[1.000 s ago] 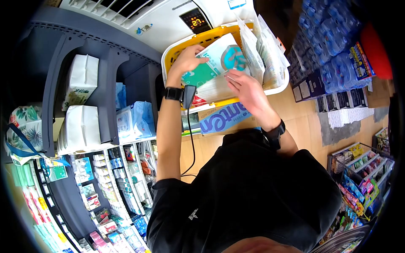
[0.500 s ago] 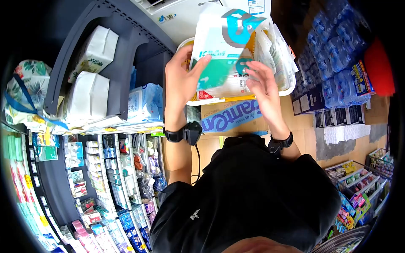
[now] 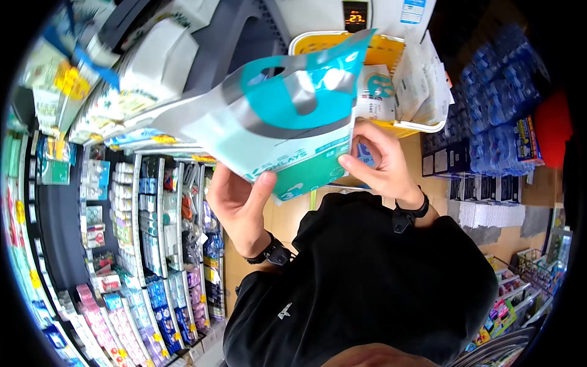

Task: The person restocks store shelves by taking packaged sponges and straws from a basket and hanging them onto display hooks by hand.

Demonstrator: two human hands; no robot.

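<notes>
A teal, white and green packet [image 3: 293, 122] is held up in front of my chest, its silver-edged end toward the shelf and basket. My left hand [image 3: 241, 205] pinches its lower left edge, thumb on the front face. At its right edge, my right hand [image 3: 379, 160] grips with thumb and fingers. Behind the packet is a yellow basket [image 3: 391, 54] with a white rim, partly covered by it. Inside the basket stand white packets [image 3: 419, 85], and another packet with a teal print [image 3: 378, 88] lies beside them.
A grey shelf with white paper packs [image 3: 160, 64] is at the upper left, above racks of small goods [image 3: 162, 244]. A white appliance with a lit display [image 3: 355, 17] stands behind the basket. Wrapped bottle packs [image 3: 498, 116] and a wire rack [image 3: 538, 269] are at the right.
The packet has come up out of the basket, toward me and left. My right hand, open half a second ago, now grips it too. The view has shifted left.
</notes>
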